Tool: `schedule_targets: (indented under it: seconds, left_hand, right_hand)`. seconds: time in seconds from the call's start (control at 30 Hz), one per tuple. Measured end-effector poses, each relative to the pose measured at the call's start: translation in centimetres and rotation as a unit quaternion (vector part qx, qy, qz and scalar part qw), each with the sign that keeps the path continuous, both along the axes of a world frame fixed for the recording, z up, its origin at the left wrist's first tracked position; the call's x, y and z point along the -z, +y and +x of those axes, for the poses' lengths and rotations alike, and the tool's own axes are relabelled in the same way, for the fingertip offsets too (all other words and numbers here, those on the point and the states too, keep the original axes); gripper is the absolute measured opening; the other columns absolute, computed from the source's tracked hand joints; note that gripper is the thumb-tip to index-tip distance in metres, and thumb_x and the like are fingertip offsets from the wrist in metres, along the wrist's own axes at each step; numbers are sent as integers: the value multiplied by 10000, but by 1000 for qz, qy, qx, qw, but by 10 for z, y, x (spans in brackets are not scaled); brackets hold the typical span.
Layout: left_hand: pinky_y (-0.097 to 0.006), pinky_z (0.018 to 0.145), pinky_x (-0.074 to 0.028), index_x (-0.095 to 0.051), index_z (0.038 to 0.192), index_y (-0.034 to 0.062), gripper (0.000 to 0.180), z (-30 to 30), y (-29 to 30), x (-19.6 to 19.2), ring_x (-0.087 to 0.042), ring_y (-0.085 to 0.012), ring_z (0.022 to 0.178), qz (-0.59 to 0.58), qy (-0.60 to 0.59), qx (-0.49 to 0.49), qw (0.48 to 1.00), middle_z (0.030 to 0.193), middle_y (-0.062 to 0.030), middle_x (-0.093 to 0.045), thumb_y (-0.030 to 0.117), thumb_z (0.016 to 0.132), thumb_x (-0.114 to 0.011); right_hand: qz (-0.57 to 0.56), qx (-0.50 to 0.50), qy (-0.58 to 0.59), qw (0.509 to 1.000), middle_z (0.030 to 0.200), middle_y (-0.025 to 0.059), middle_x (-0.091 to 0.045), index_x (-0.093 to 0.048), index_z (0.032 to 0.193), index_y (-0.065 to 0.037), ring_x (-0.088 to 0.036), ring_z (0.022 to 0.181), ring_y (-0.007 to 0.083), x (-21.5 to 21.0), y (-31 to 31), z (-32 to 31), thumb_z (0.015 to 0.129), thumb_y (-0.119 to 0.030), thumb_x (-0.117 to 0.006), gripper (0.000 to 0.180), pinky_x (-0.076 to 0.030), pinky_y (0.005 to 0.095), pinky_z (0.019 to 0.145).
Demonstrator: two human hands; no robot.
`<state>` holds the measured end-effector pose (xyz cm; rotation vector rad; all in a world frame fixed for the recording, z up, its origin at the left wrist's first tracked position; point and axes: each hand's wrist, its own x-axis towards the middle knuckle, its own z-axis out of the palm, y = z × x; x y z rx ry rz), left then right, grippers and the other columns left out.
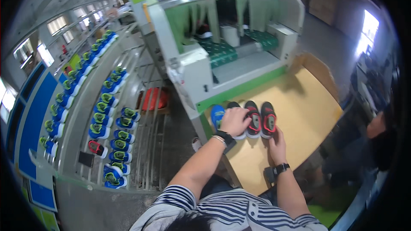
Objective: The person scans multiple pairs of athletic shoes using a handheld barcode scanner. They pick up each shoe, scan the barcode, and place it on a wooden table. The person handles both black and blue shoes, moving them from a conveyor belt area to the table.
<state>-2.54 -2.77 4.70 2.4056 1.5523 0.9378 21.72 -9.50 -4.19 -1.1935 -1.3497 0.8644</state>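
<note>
1. One grey-and-green machine (222,38) fills the top of the view, its tunnel mouth hung with green flaps and a patterned green belt (220,51) running out toward the worker, so that whatever comes off it arrives at the table below.

2. Running down the left, a long metal rack (98,115) carries rows of blue-and-green shoes (122,123) set sole-down on its bars, spaced apart and apparently parked there in order; one red-and-black shoe (95,147) sits among them near the lower end.

3. Butted against the machine's outlet is a tan table (299,115), its far side walled with brown board, likely to stop items sliding off.

4. Four shoes stand side by side at the table's near-left corner, toes pointing at the machine: a blue shoe (217,115) on the left, then three black shoes with red trim (261,119), lined up close to both hands.

5. Left hand (234,121), watch on the wrist, lies palm-down over the second shoe in the row, fingers curled round its upper in a loose grasp, seemingly steadying or squaring it against its neighbours.

6. Right hand (277,145), also wearing a watch, sits just behind the heel of the rightmost black shoe, fingertips touching it; whether those fingers actually grip cannot be told from this angle.
</note>
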Motion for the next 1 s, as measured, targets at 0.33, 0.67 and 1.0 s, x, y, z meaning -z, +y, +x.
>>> schedule_targets:
  seconds: [0.33,0.67,1.0]
  left_hand:
    - [-452,928,-456,-717,1145,65,370,3,2,6,-647,-315,1045,-5,14,-7,1000,1020,-111,-706,314,872,-719]
    - [-443,961,-443,-707,1176,62,374,3,2,4,-627,-315,1081,-22,17,-14,1000,1056,-119,-697,288,878,-718]
    - [-440,992,-430,-693,1188,48,399,1,1,0,-613,-322,1120,-41,29,-21,999,1105,-136,-681,286,869,-729]
  right_hand:
    - [-2,0,38,999,1359,158,-611,-467,1468,-2,-594,1289,231,5,1,1,986,8,-552,490,-456,340,1099]
    - [6,10,2,1000,1369,162,-608,-469,1471,1,-606,1255,235,7,3,2,982,-18,-577,501,-469,345,1088]
    - [-276,-46,64,958,1025,96,-708,-600,1299,-31,-685,898,180,-31,69,46,1013,-173,-541,325,-551,334,785]
